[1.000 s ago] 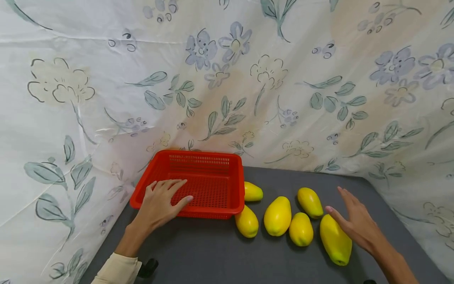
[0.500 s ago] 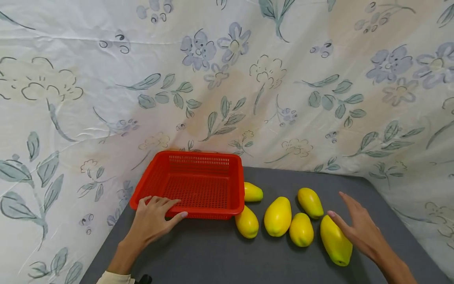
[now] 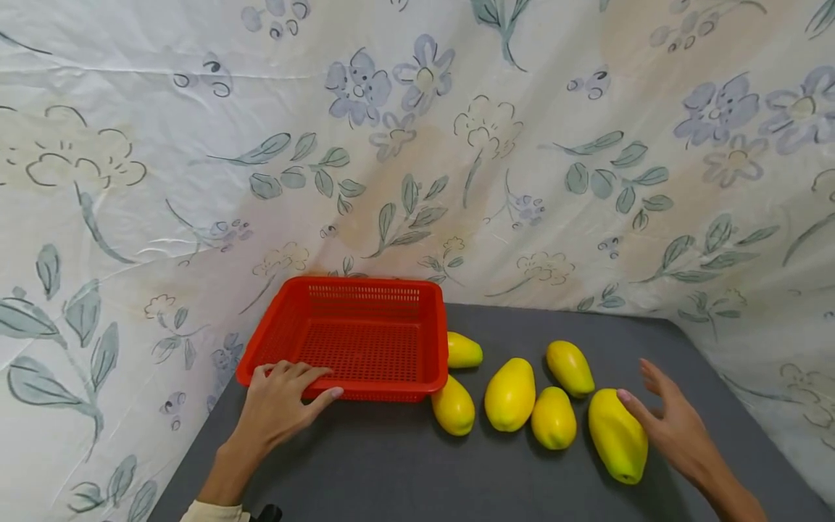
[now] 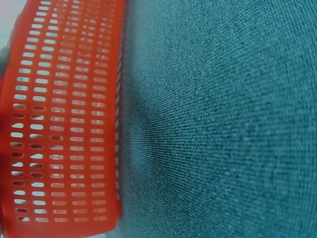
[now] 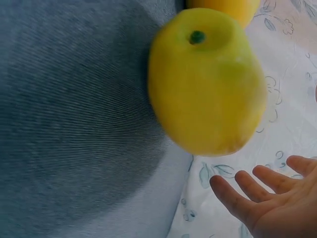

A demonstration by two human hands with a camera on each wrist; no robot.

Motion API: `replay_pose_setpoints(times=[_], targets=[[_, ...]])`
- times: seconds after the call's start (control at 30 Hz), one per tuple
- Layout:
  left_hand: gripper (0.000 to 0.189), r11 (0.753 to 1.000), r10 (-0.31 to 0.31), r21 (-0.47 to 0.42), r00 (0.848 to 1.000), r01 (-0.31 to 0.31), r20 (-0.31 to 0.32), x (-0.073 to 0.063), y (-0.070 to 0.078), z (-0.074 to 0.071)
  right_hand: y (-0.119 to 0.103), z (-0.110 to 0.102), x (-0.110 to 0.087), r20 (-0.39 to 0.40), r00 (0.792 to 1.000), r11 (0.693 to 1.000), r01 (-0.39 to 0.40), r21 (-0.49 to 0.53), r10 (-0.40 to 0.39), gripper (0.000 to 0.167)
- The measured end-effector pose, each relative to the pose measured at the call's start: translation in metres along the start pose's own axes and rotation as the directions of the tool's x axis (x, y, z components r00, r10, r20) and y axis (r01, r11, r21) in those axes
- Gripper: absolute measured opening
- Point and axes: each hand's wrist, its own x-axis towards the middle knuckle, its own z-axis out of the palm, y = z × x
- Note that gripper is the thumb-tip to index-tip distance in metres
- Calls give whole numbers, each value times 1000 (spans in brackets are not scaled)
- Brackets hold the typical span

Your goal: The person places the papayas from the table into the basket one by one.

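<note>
Seemingly at the outset: red basket (image 3: 365,304), one, your eleven o'clock, no fruit visible inside; yellow fruits (image 3: 509,395), six, none lifted, all on the desk (image 3: 365,464), basket's three to four o'clock. Your left hand (image 3: 277,404): grip clamped over basket's seven-o'clock rim. Your right hand (image 3: 677,429): grip apart, nothing held, three o'clock of largest fruit (image 3: 617,442).

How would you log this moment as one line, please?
left hand: on near rim of red basket | right hand: beside rightmost yellow fruit, not gripping it | red basket: no fruit inside | table: six yellow fruits
</note>
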Motion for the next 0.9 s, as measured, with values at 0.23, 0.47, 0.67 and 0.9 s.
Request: replay_pose_setpoints(times=[0.23, 0.47, 0.67, 0.9], targets=[[50, 999, -32, -14, 999, 32, 25, 1, 1, -1, 8, -1, -3, 109, 984, 988, -148, 52, 142, 111], [50, 999, -32, -17, 999, 32, 20, 2, 2, 0, 15, 8, -8, 199, 954, 965, -245, 98, 222, 114], [50, 999, -39, -23, 999, 40, 23, 1, 2, 0, 15, 18, -9, 225, 933, 949, -305, 79, 281, 120], [51, 999, -44, -30, 999, 44, 16, 2, 2, 1, 17, 27, -8, 200, 935, 950, -308, 42, 294, 122]])
